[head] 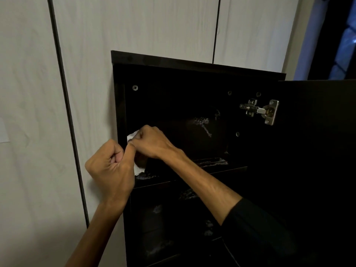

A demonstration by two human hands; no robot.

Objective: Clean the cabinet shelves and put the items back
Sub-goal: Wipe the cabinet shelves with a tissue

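Cabinet (pixel 192 89) open, both hands (pixel 134 151) fisted, pinching white cloth (pixel 132 136)

Black cabinet (pixel 192 83), white cloth (pixel 133 136), pale grey wood-grain panels (pixel 134 26), silver hinge (pixel 260 110)

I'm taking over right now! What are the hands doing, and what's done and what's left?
Left hand: closed, pinching the white cloth at the cabinet's left front edge.
Right hand: closed on the same cloth's upper end.
Door is open, its hinge showing.
Top shelf holds no items; pale smears remain on it, on the back panel and lower down.
Left: finish wiping, then put items back. None are in view.
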